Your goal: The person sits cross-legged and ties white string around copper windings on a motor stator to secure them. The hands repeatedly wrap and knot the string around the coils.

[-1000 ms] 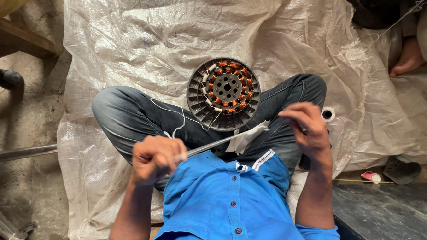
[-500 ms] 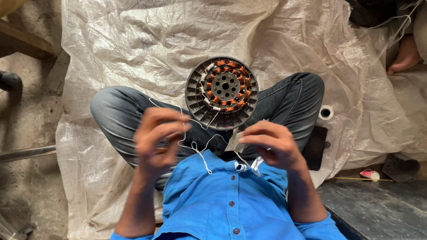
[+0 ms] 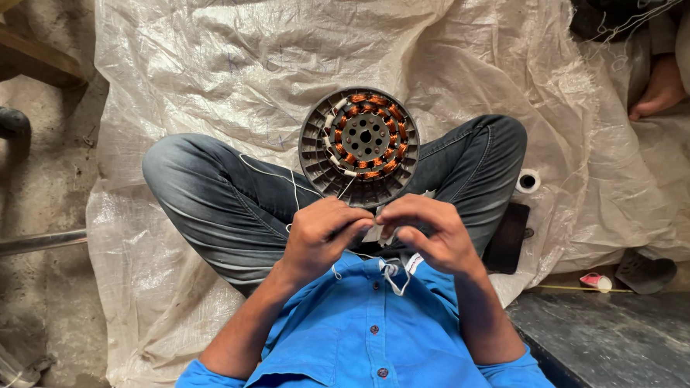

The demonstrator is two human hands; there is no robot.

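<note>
Two hands meet near the chest, just near of the stator (image 3: 359, 146). Left hand (image 3: 321, 236) — fingers curled in, tips pressed together on a thin white thread (image 3: 280, 176). Right hand (image 3: 430, 230) — fingers likewise curled, tips pinched against those of the left; what lies between them is too small to tell. Thread runs from the left hand far and left across the left thigh, a second strand rising to the stator rim. Stator: round, grey, copper coils ringing a drilled hub, resting in the lap between crossed legs in jeans (image 3: 221, 200). White sheet (image 3: 234, 65) covers the floor under the legs. At right, a small white tape roll (image 3: 528, 181) lies on the sheet, with a black flat object (image 3: 507, 238) just near of it.
</note>
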